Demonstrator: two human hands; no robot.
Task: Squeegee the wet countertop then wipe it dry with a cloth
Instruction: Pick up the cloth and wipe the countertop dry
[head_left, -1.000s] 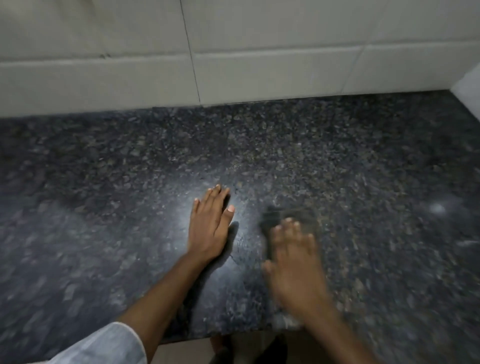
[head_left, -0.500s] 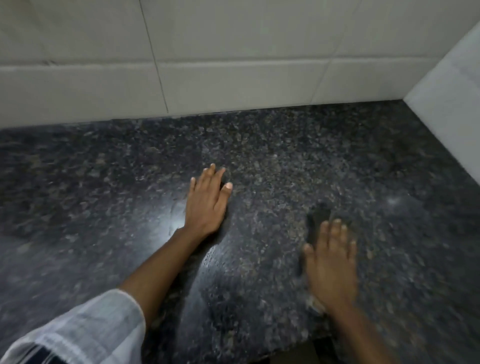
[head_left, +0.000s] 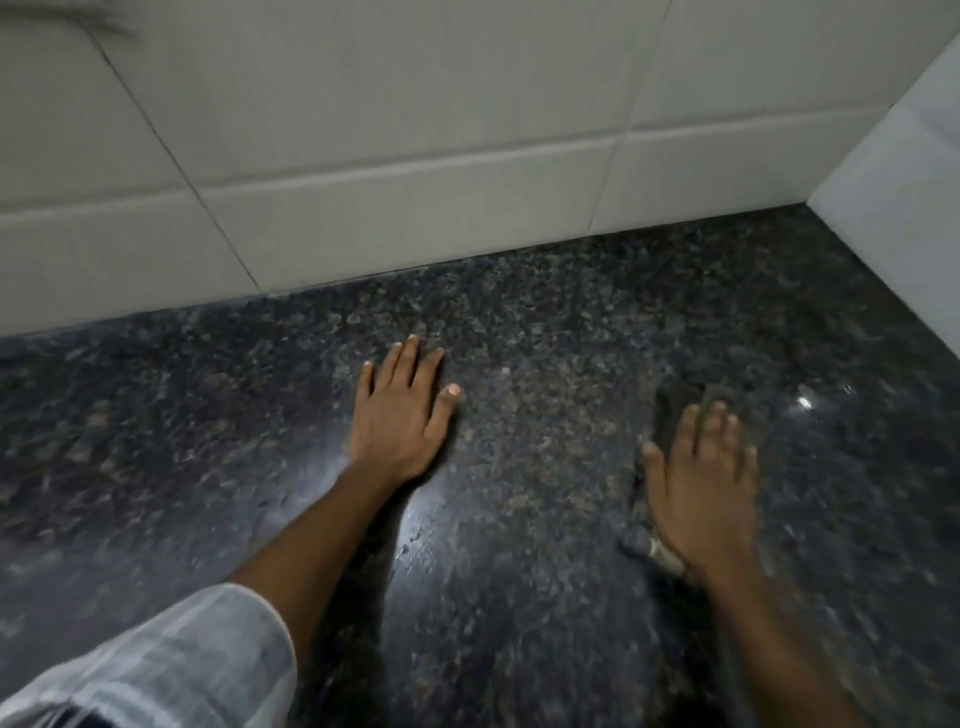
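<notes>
**Right hand flat on a dark cloth, left hand braced on the granite**

The right hand lies palm-down with its fingers spread apart, pressing on a dark cloth that shows beyond the fingertips and again as a pale edge under the wrist. The hand is blurred, and the cloth's outline is hard to tell from the stone beneath it. The hand grips nothing; it simply lies flat on top.

The left hand is well apart from it, also palm-down and open, fingers close together and thumb out, resting directly on the countertop. Its forearm leads back to a white sleeve at the lower left.

The countertop is dark speckled granite with a sheen of light between the two hands and a small bright glint just right of the cloth. White wall tiles rise behind it, and a white side wall meets it at the right corner.
</notes>
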